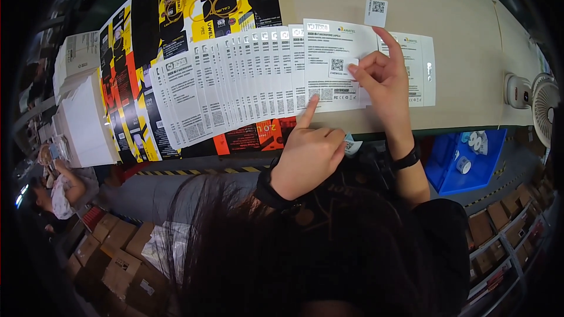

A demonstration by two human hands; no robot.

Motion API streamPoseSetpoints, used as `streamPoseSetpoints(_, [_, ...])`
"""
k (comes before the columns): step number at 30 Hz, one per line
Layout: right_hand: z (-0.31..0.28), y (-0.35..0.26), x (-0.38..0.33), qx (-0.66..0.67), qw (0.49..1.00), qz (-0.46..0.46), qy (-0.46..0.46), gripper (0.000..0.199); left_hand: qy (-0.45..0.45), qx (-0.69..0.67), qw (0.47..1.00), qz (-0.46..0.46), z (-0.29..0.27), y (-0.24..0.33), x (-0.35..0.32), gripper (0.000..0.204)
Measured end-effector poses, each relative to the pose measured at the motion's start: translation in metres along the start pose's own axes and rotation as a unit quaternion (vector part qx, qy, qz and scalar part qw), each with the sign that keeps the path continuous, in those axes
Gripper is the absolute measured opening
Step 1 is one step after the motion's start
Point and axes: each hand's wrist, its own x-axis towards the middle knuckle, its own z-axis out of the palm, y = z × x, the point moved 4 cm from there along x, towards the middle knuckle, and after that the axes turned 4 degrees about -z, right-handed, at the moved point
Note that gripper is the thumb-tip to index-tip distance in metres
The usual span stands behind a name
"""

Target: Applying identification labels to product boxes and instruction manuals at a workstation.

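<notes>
Because the white card overlapping the fanned sheets looks light, thin and slippery, hold its edges, your left hand index-extended onto it, your right hand thumbing its label, either grip impossible to tell.

card row on table | rubber bands behind, left | fan far right | bin before table
</notes>
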Motion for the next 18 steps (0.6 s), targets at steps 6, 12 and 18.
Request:
streamPoseSetpoints(6, [0.000,0.002,0.001,-0.004,1.000,-0.005,0.002,0.062,-0.004,-0.004,1.000,-0.004,0.000,0.000,0.000,0.007])
streamPoseSetpoints(12, [0.004,0.002,0.000,-0.047,0.999,-0.021,0.015,0.058,-0.001,-0.005,1.000,-0.011,-0.001,0.001,0.000,0.008])
streamPoseSetpoints(18, [0.012,-0.006,0.002,-0.318,0.945,-0.077,0.016,0.056,-0.011,0.011,0.999,-0.029,-0.001,-0.002,0.001,0.010])
